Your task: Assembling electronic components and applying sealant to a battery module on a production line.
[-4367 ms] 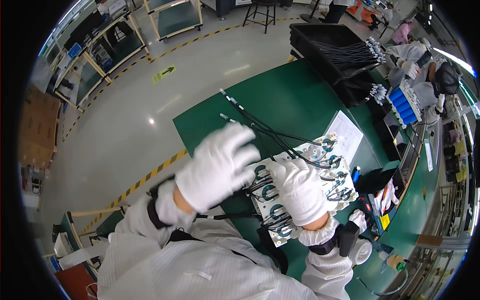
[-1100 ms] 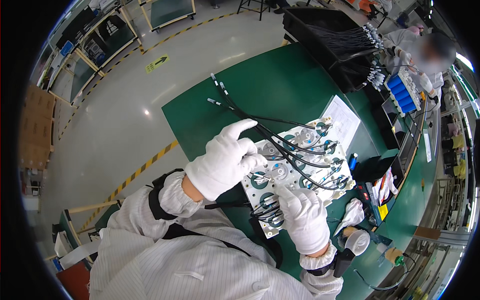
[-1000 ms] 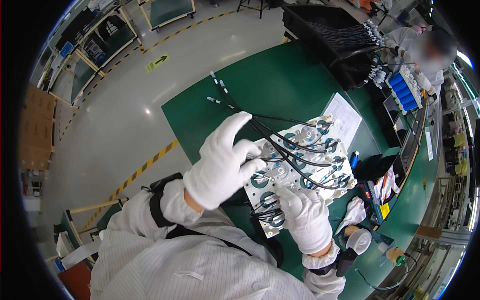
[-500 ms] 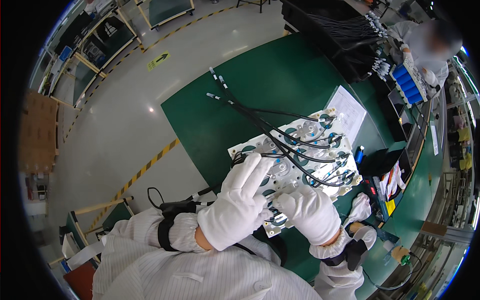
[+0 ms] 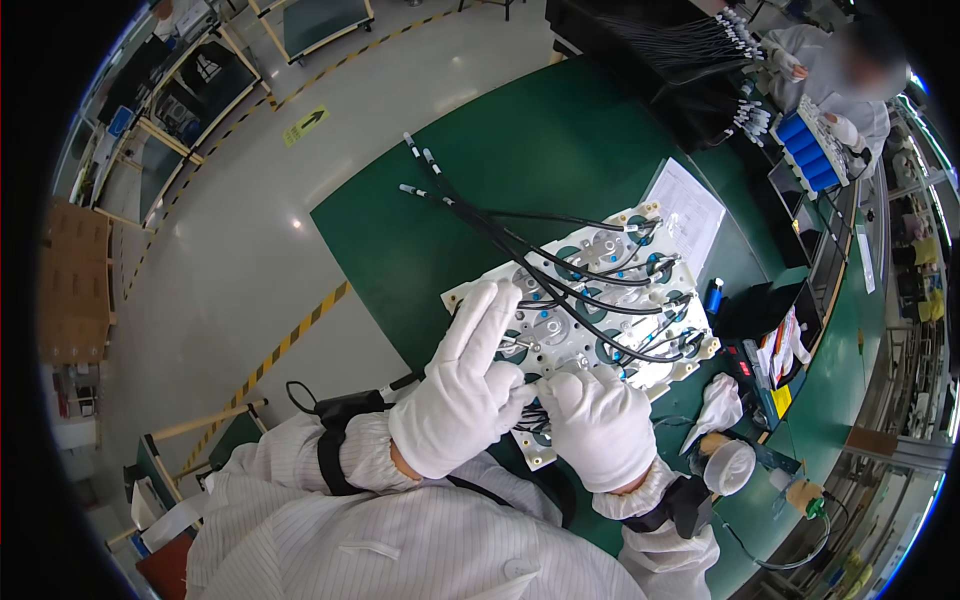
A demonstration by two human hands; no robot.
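A white plate (image 5: 580,348) with round metal parts and dark green discs lies at an angle on the green table. Thick black cables (image 5: 520,250) run from its right side toward the far left, their pale-tipped ends on the table. At the plate's near left part, my gloved left hand (image 5: 455,400) stretches two fingers over the edge, while its thumb and other fingers are drawn together. Close beside it, my gloved right hand (image 5: 600,425) is closed in a pinch. Thin dark wires (image 5: 532,418) show between the hands; what the fingertips hold is hidden.
A paper sheet (image 5: 690,210) lies beyond the plate, and a small blue bottle (image 5: 713,297) stands to its right. A white cloth (image 5: 716,405) and a clear cup (image 5: 730,466) are near my right arm. Black bins (image 5: 640,65) with cables stand far right, near another person (image 5: 830,65).
The whole view has shifted slightly. My right hand has moved a little nearer to me, and my left thumb side has drawn closer to it. A clear cup has come into sight beside my right wrist.
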